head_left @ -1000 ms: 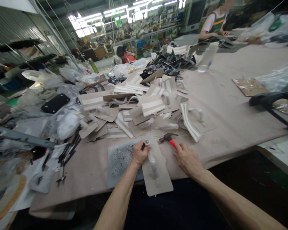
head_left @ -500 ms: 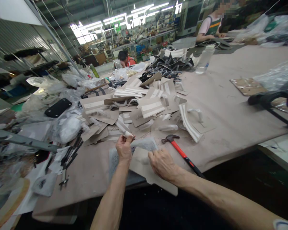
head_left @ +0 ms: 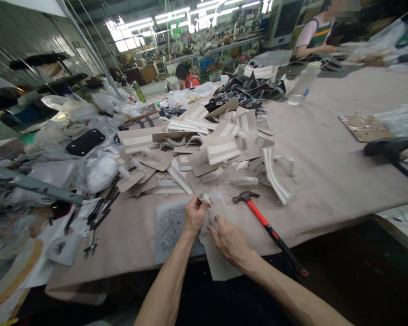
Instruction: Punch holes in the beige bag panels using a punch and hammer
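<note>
My left hand (head_left: 194, 214) is closed around a short white cylinder (head_left: 204, 198), its round end pointing up; it looks like a tape-wrapped punch, though the lower part is hidden by my fingers. My right hand (head_left: 230, 239) grips a beige panel (head_left: 218, 260), fingers over its upper part, where a strip wrapped in clear plastic partly shows. The panel hangs over the table's front edge, covering part of a scuffed grey pad (head_left: 172, 222). Right of my hands lies a claw hammer (head_left: 258, 215) with a red and black handle.
Beyond my hands lies a heap of beige panels (head_left: 222, 153) with white strips and plastic-wrapped handles. Dark pieces (head_left: 248, 88) and a clear bottle (head_left: 304, 83) stand behind. Plastic bags (head_left: 100, 174) and metal tools (head_left: 100, 217) crowd the left. A co-worker (head_left: 314, 36) sits far right.
The panel has turned and slid so that it points more steeply toward me. My left hand has moved right, closer to my right hand, with the white cylinder now upright. The hammer has not moved.
</note>
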A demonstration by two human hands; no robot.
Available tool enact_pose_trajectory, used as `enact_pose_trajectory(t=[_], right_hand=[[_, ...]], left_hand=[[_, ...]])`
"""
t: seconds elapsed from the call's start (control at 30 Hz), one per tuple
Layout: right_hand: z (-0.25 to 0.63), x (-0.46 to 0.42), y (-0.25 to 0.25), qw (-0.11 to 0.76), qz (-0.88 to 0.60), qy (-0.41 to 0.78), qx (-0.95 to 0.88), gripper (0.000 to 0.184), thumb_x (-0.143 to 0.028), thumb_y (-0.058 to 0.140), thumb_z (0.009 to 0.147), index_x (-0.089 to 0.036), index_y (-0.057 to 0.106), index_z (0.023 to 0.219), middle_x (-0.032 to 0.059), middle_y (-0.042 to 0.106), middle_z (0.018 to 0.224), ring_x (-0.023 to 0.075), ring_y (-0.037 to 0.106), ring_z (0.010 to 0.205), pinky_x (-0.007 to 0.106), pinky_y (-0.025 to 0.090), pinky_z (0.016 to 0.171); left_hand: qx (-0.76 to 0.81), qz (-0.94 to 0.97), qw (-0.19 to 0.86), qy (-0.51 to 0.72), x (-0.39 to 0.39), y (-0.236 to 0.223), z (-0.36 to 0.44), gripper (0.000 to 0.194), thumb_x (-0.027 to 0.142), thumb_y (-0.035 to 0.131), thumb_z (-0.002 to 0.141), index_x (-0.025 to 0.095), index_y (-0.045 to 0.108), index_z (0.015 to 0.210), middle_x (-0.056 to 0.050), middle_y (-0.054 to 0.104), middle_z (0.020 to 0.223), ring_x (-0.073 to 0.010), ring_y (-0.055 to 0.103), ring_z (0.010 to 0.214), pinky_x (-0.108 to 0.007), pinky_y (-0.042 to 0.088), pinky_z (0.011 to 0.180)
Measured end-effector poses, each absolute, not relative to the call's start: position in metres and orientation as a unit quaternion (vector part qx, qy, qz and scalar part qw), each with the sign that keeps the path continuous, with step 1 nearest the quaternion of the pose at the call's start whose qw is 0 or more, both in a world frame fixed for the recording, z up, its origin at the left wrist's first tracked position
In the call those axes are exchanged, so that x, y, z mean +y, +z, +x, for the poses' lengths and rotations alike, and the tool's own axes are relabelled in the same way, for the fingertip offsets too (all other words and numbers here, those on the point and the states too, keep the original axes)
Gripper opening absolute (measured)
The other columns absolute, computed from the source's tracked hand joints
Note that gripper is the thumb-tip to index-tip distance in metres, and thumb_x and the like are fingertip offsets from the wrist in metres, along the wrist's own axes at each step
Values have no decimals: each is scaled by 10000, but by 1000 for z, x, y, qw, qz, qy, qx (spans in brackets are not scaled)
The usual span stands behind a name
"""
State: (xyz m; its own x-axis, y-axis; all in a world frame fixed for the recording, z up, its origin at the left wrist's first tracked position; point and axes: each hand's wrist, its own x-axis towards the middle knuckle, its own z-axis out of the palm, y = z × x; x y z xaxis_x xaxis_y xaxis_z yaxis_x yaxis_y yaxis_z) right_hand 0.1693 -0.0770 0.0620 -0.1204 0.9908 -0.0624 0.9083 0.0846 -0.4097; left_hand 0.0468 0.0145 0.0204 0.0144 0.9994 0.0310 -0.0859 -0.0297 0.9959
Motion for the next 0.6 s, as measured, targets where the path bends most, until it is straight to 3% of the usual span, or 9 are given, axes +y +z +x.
enact_pose_trajectory(t=[0.17, 0.27, 0.43, 0.5, 0.6], right_hand=[[183, -78, 64, 183, -653, 204, -707, 415, -476, 393, 992, -154, 546, 1206, 114, 680, 1013, 243, 668, 875, 335, 470, 736], [215, -78, 58, 207, -681, 136, -689, 408, -449, 384, 998, -143, 557, 1206, 132, 645, 1057, 248, 635, 936, 349, 466, 795], [277, -81, 38, 50, -752, 18, -657, 343, -386, 519, 930, -114, 580, 1130, 156, 605, 998, 284, 593, 890, 369, 444, 752], [292, -83, 31, 0, -761, 30, -648, 285, -368, 512, 929, -123, 583, 1056, 151, 597, 963, 274, 594, 846, 349, 429, 703], [303, -82, 25, 10, -778, 106, -620, 201, -317, 457, 942, -143, 556, 958, 147, 600, 932, 258, 609, 814, 334, 414, 671]], left_hand=[[475, 503, 526, 495, 10, 19, 45, 322, 372, 747, 757, 155, 677, 984, -73, 767, 911, -192, 719, 840, -286, 558, 780], [476, 506, 527, 489, 9, 16, 43, 296, 359, 732, 769, 159, 680, 982, -70, 770, 917, -197, 721, 848, -295, 560, 789], [475, 521, 519, 484, 9, 14, 42, 277, 332, 720, 778, 149, 686, 983, -74, 772, 912, -196, 721, 821, -297, 557, 772], [475, 526, 515, 481, 10, 13, 42, 271, 323, 713, 779, 153, 684, 988, -74, 772, 922, -198, 721, 837, -299, 557, 784], [479, 541, 506, 471, 10, 12, 42, 242, 315, 695, 786, 158, 684, 971, -68, 770, 920, -197, 719, 842, -294, 556, 785]])
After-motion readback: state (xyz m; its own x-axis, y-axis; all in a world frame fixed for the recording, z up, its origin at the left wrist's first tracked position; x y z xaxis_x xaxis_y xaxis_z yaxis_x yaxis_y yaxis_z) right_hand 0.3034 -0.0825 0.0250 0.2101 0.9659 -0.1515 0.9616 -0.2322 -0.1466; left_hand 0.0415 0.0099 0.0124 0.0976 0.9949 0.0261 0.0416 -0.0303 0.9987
